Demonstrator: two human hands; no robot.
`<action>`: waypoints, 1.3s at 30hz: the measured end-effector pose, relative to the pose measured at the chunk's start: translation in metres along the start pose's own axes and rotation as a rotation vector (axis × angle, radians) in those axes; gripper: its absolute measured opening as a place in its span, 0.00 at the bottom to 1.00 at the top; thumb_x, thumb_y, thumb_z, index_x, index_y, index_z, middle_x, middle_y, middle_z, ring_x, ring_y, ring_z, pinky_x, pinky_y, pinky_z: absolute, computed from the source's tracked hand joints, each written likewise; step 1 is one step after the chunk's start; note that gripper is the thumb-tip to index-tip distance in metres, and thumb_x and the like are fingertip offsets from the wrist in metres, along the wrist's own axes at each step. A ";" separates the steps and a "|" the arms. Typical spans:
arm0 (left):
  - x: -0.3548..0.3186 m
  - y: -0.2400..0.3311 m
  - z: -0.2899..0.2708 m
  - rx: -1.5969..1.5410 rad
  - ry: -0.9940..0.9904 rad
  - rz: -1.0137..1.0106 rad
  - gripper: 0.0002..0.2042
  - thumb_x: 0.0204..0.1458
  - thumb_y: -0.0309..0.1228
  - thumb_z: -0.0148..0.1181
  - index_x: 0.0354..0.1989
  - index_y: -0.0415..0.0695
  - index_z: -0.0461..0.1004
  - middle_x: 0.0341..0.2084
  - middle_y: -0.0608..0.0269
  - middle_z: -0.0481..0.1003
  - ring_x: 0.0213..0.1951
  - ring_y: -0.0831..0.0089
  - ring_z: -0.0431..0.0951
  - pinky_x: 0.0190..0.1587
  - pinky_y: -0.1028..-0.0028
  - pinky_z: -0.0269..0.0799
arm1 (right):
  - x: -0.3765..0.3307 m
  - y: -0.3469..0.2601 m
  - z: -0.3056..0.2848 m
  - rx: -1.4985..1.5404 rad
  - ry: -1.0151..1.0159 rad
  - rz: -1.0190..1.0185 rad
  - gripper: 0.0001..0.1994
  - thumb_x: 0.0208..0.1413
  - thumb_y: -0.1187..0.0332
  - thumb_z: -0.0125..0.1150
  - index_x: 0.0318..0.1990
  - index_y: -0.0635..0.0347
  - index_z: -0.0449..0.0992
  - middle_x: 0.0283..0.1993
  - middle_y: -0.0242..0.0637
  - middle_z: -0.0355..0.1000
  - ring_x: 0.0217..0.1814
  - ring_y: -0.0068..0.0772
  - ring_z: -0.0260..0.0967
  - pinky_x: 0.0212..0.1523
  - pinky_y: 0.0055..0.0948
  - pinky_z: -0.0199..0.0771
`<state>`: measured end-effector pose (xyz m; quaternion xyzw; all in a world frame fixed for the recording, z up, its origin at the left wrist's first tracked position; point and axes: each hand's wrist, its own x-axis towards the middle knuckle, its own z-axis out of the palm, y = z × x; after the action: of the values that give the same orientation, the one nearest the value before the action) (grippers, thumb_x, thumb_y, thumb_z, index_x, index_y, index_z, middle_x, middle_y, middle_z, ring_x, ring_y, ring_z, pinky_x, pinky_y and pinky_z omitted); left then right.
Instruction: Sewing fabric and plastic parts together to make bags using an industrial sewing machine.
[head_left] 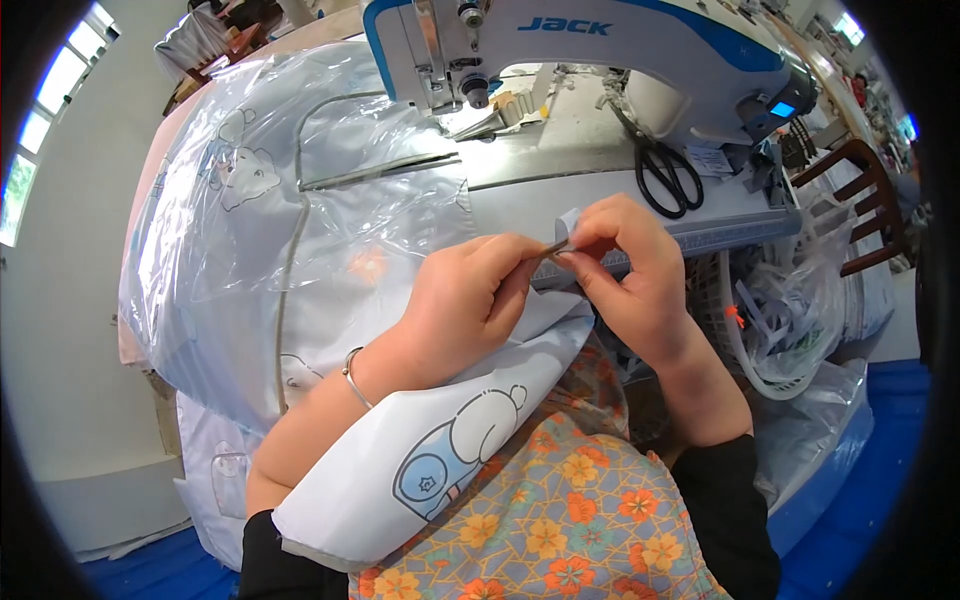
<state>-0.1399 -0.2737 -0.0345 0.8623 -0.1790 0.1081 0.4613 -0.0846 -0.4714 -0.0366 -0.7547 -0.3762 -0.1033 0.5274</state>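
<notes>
Above my lap, at the front edge of the sewing machine table, both hands meet at a narrow grey fabric strip (557, 247) with a pale loose end sticking up. My left hand (465, 295) pinches the strip between thumb and fingers. Close beside it, my right hand (628, 275) is closed on the same strip, its fingertips almost touching the left ones. White printed fabric (470, 440) with a cartoon animal drapes under my left forearm and over my lap. More of this white cloth (330, 330), edged with grey piping, spreads left under clear plastic.
A white and blue sewing machine (640, 35) stands beyond my hands. Black-handled scissors (668, 175) lie on its bed. At right, a white basket (725, 320) holds plastic and scraps near a wooden chair (860, 200). Clear plastic film (230, 240) covers the cloth at left.
</notes>
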 end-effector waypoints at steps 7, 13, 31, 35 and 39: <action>-0.004 -0.002 0.004 0.054 0.058 0.084 0.09 0.50 0.17 0.58 0.39 0.40 0.74 0.26 0.51 0.76 0.28 0.52 0.77 0.30 0.64 0.72 | -0.005 0.001 0.004 -0.086 0.057 -0.128 0.11 0.46 0.85 0.66 0.35 0.63 0.72 0.37 0.40 0.72 0.33 0.30 0.70 0.35 0.25 0.72; -0.009 -0.004 0.005 0.005 0.047 0.058 0.07 0.53 0.20 0.56 0.39 0.38 0.75 0.26 0.53 0.76 0.28 0.59 0.78 0.31 0.66 0.73 | 0.002 -0.001 -0.001 -0.112 -0.024 -0.140 0.11 0.43 0.84 0.68 0.32 0.63 0.73 0.35 0.40 0.71 0.32 0.37 0.71 0.33 0.28 0.72; -0.003 -0.002 0.001 -0.631 -0.370 -0.595 0.13 0.61 0.30 0.51 0.30 0.34 0.77 0.24 0.63 0.79 0.31 0.83 0.78 0.35 0.77 0.73 | 0.001 0.003 -0.005 -0.341 -0.403 -0.547 0.09 0.39 0.73 0.62 0.32 0.61 0.73 0.35 0.36 0.70 0.37 0.37 0.71 0.37 0.32 0.75; -0.002 -0.007 0.001 -0.680 -0.441 -0.611 0.11 0.65 0.29 0.50 0.39 0.33 0.77 0.31 0.63 0.80 0.36 0.79 0.80 0.39 0.79 0.76 | -0.001 0.010 -0.007 -0.327 -0.417 -0.547 0.09 0.40 0.73 0.62 0.33 0.60 0.73 0.36 0.35 0.71 0.38 0.37 0.71 0.39 0.32 0.75; -0.003 -0.010 0.005 -0.739 -0.320 -0.595 0.10 0.64 0.28 0.52 0.39 0.33 0.76 0.32 0.66 0.78 0.35 0.82 0.76 0.39 0.78 0.73 | -0.001 0.017 -0.006 -0.366 -0.281 -0.606 0.08 0.41 0.78 0.64 0.31 0.61 0.74 0.33 0.37 0.71 0.29 0.37 0.68 0.31 0.32 0.71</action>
<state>-0.1384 -0.2723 -0.0461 0.6605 -0.0204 -0.2326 0.7136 -0.0722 -0.4797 -0.0468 -0.6977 -0.6263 -0.2158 0.2725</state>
